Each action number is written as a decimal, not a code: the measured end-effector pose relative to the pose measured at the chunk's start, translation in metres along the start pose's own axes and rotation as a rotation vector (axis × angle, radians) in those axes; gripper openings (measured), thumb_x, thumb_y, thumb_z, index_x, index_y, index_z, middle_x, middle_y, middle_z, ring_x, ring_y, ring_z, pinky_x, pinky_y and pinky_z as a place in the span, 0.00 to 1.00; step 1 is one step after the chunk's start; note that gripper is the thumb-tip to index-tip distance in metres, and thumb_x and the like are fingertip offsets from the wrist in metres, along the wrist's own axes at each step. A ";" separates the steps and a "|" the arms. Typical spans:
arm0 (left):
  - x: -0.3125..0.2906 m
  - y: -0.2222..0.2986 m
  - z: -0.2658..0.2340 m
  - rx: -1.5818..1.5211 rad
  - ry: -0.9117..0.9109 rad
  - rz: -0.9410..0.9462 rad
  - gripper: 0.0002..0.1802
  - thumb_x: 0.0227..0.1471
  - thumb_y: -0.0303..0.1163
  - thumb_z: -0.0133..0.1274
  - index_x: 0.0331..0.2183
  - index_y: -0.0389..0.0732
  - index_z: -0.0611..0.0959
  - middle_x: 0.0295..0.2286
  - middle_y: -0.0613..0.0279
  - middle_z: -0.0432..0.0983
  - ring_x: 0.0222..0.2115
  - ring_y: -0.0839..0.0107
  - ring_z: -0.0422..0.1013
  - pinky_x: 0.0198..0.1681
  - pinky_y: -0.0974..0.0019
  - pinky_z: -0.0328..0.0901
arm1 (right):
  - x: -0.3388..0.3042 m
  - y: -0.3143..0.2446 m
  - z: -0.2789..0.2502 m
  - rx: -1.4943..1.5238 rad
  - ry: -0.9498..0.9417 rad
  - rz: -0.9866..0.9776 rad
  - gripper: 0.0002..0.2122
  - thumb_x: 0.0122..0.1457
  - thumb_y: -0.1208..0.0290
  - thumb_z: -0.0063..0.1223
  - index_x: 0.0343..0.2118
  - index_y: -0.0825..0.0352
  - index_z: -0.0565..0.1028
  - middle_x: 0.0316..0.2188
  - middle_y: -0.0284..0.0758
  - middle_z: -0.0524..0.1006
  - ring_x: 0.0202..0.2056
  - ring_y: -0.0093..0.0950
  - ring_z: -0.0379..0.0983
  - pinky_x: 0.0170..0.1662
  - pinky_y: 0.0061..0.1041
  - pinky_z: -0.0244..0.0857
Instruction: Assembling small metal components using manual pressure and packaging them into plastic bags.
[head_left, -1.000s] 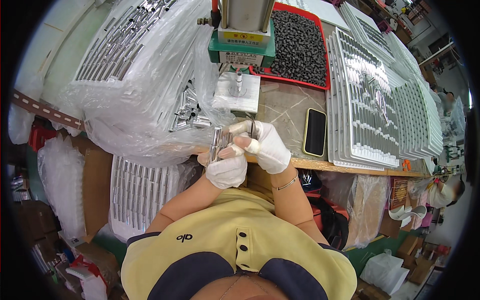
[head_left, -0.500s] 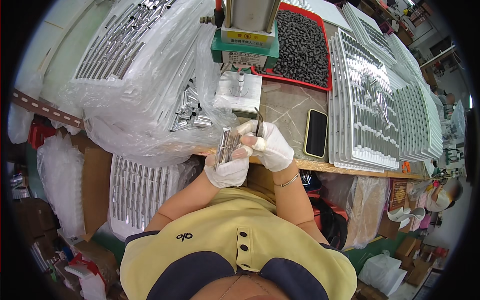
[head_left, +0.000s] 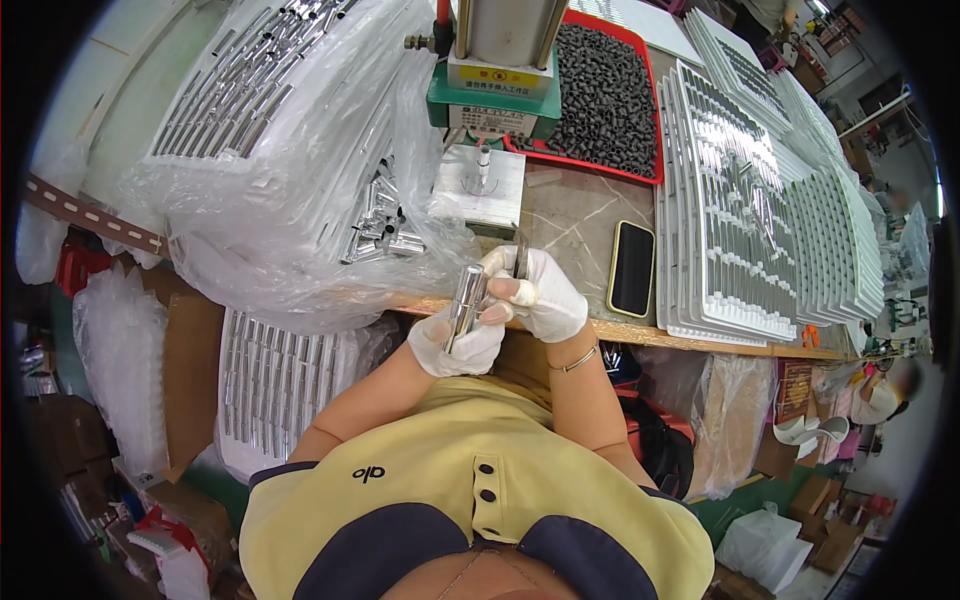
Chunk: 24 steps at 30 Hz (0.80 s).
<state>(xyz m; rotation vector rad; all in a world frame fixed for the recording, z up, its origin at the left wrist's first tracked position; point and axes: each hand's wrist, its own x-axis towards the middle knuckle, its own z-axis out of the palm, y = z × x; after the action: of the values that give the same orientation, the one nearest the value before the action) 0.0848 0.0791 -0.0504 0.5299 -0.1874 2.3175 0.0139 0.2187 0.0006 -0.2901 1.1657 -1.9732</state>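
Just in front of the table's edge, my left hand [head_left: 456, 345], in a white glove with bare fingertips, is closed round a few shiny metal tubes [head_left: 466, 300]. My right hand [head_left: 548, 298], gloved the same way, is beside it and keeps a slim dark metal tool [head_left: 521, 255] upright between its fingers. Its thumb and a fingertip are close against the tubes; whether they grip them too I cannot tell. Beyond the hands is a metal block [head_left: 480, 195] with a small silver peg [head_left: 484, 165] standing on it, below a green press [head_left: 495, 100].
A red tray [head_left: 655, 120] of small black caps lies behind the press. Loose tubes [head_left: 380, 215] rest on plastic wrap at left. A phone [head_left: 631, 268] lies to the right, beside stacked white racks [head_left: 690, 200] of metal parts. Another tube-filled rack [head_left: 275, 385] stands below the table.
The tubes in my left hand have shifted slightly right and stand closer together. The dark tool in my right hand has turned a little, and its bent tip shows less.
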 end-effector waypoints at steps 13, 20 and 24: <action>-0.008 -0.003 -0.009 -0.047 -0.074 0.062 0.29 0.42 0.41 0.66 0.41 0.42 0.68 0.16 0.71 0.63 0.13 0.82 0.59 0.15 0.79 0.53 | -0.002 -0.010 0.019 -0.182 0.074 -0.036 0.09 0.50 0.71 0.60 0.30 0.70 0.74 0.26 0.29 0.75 0.26 0.15 0.67 0.29 0.14 0.61; -0.043 -0.004 0.045 0.569 0.658 0.059 0.20 0.44 0.36 0.62 0.37 0.41 0.72 0.16 0.68 0.66 0.12 0.80 0.60 0.12 0.75 0.53 | -0.001 0.012 0.015 -0.617 -0.048 -0.130 0.10 0.51 0.70 0.57 0.34 0.70 0.76 0.27 0.29 0.76 0.29 0.18 0.68 0.35 0.19 0.64; -0.129 -0.002 0.092 1.215 1.064 -0.231 0.23 0.40 0.31 0.61 0.40 0.36 0.75 0.19 0.63 0.74 0.16 0.78 0.69 0.16 0.76 0.63 | 0.003 0.019 0.016 -0.979 0.108 -0.222 0.15 0.54 0.63 0.57 0.38 0.71 0.77 0.30 0.32 0.78 0.32 0.20 0.70 0.38 0.21 0.64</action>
<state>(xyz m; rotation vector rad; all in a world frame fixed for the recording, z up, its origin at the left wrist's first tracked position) 0.1978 -0.0280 -0.0222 -0.2145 1.7157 1.9370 0.0303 0.2018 -0.0069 -0.8380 2.1871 -1.4492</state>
